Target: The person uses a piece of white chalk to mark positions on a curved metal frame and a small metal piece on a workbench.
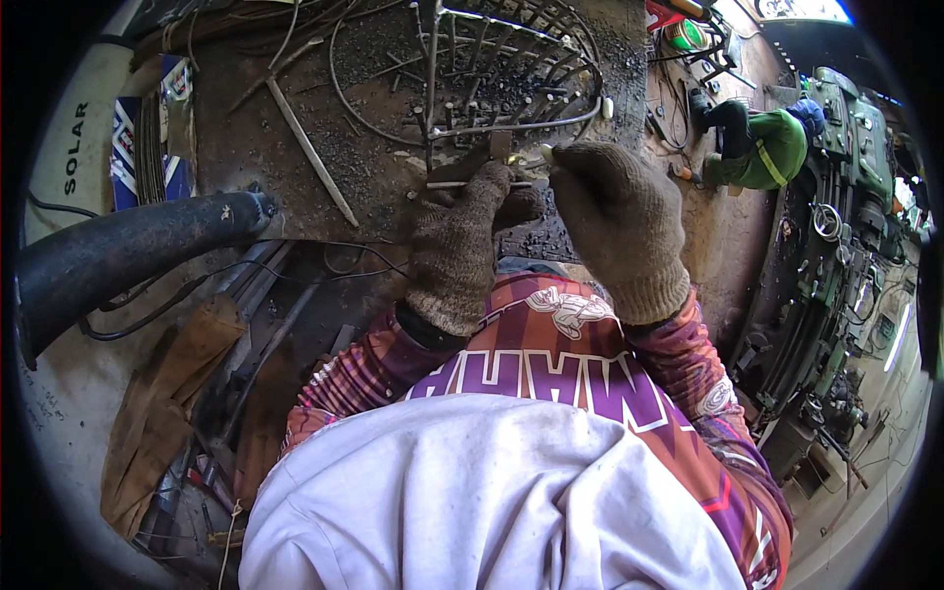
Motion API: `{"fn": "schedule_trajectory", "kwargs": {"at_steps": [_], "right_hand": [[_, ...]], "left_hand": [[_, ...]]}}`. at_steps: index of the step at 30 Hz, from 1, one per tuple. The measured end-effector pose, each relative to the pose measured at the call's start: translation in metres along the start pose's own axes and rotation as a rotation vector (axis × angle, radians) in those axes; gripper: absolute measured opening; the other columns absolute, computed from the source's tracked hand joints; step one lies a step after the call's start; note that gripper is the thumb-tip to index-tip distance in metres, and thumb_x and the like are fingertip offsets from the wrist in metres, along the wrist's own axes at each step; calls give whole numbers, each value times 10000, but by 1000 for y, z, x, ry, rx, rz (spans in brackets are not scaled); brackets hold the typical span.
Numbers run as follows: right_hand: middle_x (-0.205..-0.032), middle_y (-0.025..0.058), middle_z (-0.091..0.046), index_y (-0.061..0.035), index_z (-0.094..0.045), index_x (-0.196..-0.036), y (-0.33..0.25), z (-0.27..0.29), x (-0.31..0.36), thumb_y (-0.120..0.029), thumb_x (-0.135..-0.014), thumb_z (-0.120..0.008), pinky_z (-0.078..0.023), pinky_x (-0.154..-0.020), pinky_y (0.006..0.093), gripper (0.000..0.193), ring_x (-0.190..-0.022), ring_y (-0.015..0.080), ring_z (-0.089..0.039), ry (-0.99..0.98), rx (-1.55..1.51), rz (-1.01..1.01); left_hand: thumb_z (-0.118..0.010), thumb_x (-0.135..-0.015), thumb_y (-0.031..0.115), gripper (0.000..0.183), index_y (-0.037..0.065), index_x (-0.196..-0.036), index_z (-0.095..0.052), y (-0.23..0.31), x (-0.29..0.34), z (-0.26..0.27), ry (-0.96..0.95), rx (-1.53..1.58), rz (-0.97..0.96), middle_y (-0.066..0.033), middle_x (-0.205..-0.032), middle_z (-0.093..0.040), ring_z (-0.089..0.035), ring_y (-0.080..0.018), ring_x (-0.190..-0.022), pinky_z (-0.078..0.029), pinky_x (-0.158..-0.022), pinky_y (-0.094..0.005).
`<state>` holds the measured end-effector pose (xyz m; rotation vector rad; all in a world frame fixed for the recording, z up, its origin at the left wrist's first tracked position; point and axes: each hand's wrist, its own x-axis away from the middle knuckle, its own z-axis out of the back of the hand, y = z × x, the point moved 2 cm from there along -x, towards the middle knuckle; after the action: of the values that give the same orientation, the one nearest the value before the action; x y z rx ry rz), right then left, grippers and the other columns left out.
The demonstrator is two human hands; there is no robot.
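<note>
Both my hands wear brown knitted gloves and are raised over the near edge of a dirty workbench (295,197). My left hand (454,251) is closed around a thin metal rod (447,185), which lies crosswise through its fingers. A small flat brownish piece (500,147) stands up just beyond those fingertips; whether it is held cannot be told. To the right, my right hand (621,226) is closed in a pinch with its fingertips toward the left hand. A small pale tip (547,153) shows at this pinch, the rest hidden by the glove.
Beyond my hands stands a metal rack of short rods (501,69), with a dark cable (344,98) looping around it. A flat bar (313,152) and dark grit lie on the bench. At left is a thick black pipe (147,241). A person in green (772,147) crouches near machinery (851,128).
</note>
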<state>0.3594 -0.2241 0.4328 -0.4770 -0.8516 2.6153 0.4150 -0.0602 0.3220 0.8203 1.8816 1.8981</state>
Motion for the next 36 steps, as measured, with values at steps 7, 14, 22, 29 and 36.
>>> {"fn": "schedule_trajectory", "kwargs": {"at_steps": [7, 14, 22, 29, 36], "right_hand": [[-910, 161, -770, -67, -781, -1028, 1, -6, -3, -151, -945, -755, -604, -725, 448, 121, -826, 368, -765, -32, -24, 2], [-896, 140, -758, -98, -775, -1009, -2, -16, -13, -184, -944, -748, -593, -721, 470, 111, -818, 364, -750, 7, 4, 94], [-850, 110, -728, -127, -748, -956, -4, -27, -21, -234, -947, -746, -581, -686, 482, 107, -787, 350, -732, 22, 90, 164], [-848, 111, -720, -114, -731, -935, -8, -29, -20, -242, -919, -758, -585, -686, 492, 132, -791, 356, -734, -73, 198, 157], [-876, 132, -731, -93, -734, -947, -16, -4, -11, -195, -902, -748, -593, -709, 498, 112, -811, 372, -738, -152, 126, 95]], "left_hand": [[-622, -1106, 96, 340, 10, -1435, -632, 21, -12, -9, 165, 619, 462, -149, -1283, -737, -754, -250, -1124, -655, -946, -366], [-620, -1110, 94, 353, -3, -1450, -631, 10, -7, 2, 82, -133, 19, -151, -1295, -733, -738, -230, -1159, -650, -956, -370], [-568, -1082, 3, 518, 144, -1581, -575, -5, -6, -2, 107, -331, -171, -173, -1393, -706, -709, -274, -1249, -599, -1041, -384], [-509, -1118, 51, 543, 92, -1651, -414, -10, -9, 3, -26, -140, -132, -180, -1554, -530, -546, -258, -1412, -468, -1173, -359], [-550, -1122, 66, 361, 21, -1471, -629, 9, -1, 2, 0, -358, -101, -193, -1456, -658, -671, -263, -1316, -577, -1093, -400]]}}
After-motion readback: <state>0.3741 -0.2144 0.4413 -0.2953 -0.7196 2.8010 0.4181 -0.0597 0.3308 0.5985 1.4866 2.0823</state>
